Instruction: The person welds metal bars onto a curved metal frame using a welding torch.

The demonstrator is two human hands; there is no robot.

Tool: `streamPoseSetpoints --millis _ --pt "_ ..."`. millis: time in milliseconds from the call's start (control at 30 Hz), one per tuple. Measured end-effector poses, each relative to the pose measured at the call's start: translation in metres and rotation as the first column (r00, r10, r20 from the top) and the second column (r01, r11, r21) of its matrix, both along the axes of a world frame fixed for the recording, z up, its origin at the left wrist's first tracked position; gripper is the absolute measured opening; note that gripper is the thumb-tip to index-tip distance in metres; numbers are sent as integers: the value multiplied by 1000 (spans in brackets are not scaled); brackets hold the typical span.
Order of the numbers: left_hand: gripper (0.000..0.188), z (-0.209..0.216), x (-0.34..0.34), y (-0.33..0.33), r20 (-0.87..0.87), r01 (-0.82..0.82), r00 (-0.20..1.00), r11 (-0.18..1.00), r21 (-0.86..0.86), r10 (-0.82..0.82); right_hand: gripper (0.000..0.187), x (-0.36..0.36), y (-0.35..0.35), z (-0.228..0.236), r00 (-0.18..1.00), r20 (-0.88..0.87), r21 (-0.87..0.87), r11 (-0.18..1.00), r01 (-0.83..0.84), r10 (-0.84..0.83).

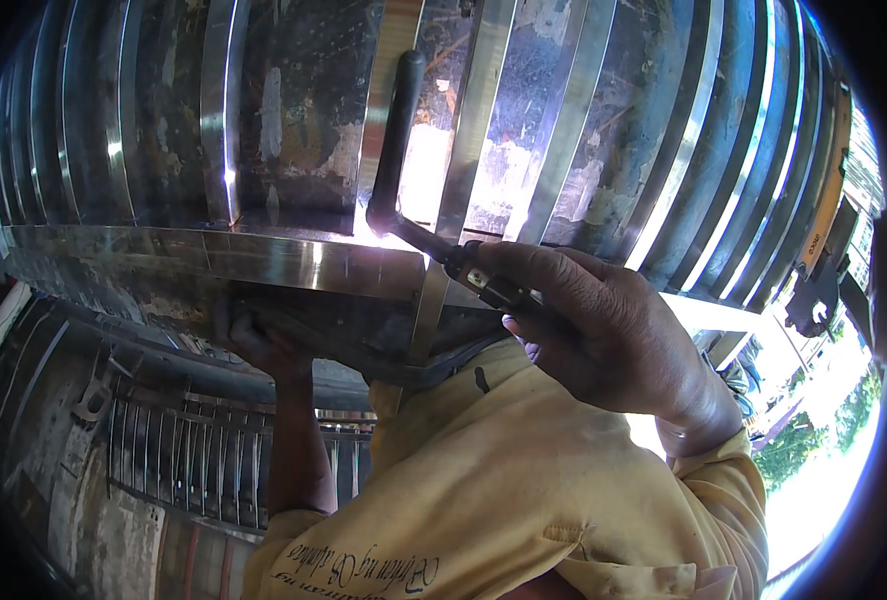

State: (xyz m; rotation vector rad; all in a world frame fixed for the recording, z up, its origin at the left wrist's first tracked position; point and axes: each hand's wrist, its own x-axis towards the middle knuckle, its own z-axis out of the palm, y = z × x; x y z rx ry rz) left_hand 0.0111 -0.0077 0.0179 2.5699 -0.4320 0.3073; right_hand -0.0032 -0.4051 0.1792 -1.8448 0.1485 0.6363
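My right hand is closed round the handle of a black welding torch, which has a long back cap slanting up and away. The torch head sits over the meeting of an upright flat metal bar and a shiny crosswise metal strip, and a white-violet glare there hides the tip and the joint. Lower and to the left, my left hand is raised to the shadowed underside of the work, its fingers curled at a dark edge. What they grip is too dark to make out.
Several shiny metal bars lie side by side across a scuffed dark worktop. At the right edge is a long orange-brown tool, perhaps a level, beside a dark clamp-like part. Below left stands a barred metal grille.
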Motion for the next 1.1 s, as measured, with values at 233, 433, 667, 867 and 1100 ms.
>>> streamPoseSetpoints --millis 233,433,667,867,1100 --pt "49 0 1 3 5 33 999 999 28 -33 52 -2 -1 2 996 -65 23 998 63 -61" --pt "47 1 -4 0 -29 -76 997 997 34 77 53 -2 1 3 1000 -10 7 1000 27 -27" --pt "43 7 0 -2 -60 -17 998 1000 23 19 57 1 11 -3 984 129 41 992 120 -124" --pt "42 2 -3 6 -104 -23 994 998 61 30 56 7 13 -2 995 84 16 998 53 -54" --pt "38 4 -1 3 28 27 999 994 107 -30 51 2 17 -9 994 90 54 997 56 -60"
